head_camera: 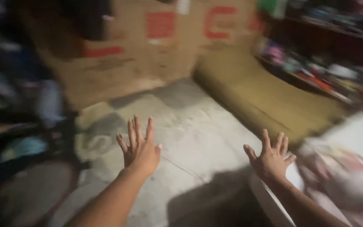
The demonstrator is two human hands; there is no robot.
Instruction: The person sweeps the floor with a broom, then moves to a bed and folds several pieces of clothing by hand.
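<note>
My left hand (140,148) is stretched out over a grey concrete floor (198,126), fingers spread, holding nothing. My right hand (270,157) is also held out with fingers apart and empty. It hovers above the rim of a white basin (269,201) at the lower right. The whole view is blurred by motion.
Large brown cardboard boxes (148,46) with red markings stand at the back. A flattened brown box (265,96) lies to the right of the floor. Shelves (328,67) with colourful items run along the upper right. Dark clutter (17,109) fills the left side. Pale cloth (345,176) lies at the lower right.
</note>
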